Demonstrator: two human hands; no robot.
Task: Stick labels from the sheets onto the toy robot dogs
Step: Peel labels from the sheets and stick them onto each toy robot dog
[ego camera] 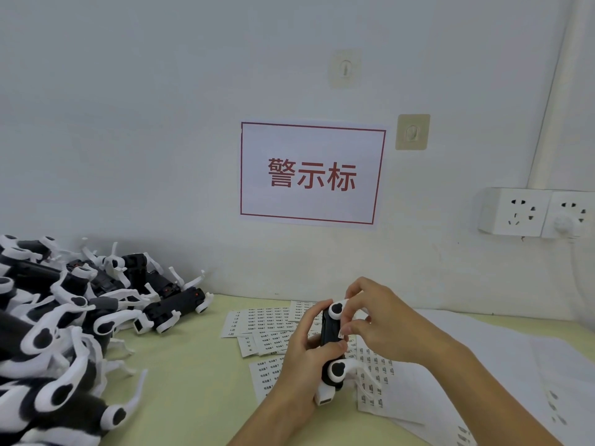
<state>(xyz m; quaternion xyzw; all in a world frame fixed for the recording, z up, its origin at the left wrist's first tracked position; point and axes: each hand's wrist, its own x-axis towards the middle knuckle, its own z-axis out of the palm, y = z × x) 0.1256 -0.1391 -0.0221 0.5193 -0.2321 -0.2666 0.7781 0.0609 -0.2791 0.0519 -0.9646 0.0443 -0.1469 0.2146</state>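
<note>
Toy robot dog [331, 333], black with white legs, is held above the label sheets [273, 329], which lie spread on the yellow-green table [193, 365]. The left hand [302, 349] grips the body from the left side, fingers curled around it, probably to keep it steady with its flat side turned to the person. The right hand [376, 320] pinches at the right edge of the body; a small pale piece, likely a label, sits under the fingertips [346, 329], but it is too small to be sure. I judge the label is being pressed on now. Left of the sheets, a big pile of dogs [64, 317] waits against the wall. Behind the sheets, a red-framed sign [312, 172] hangs on the wall.
</note>
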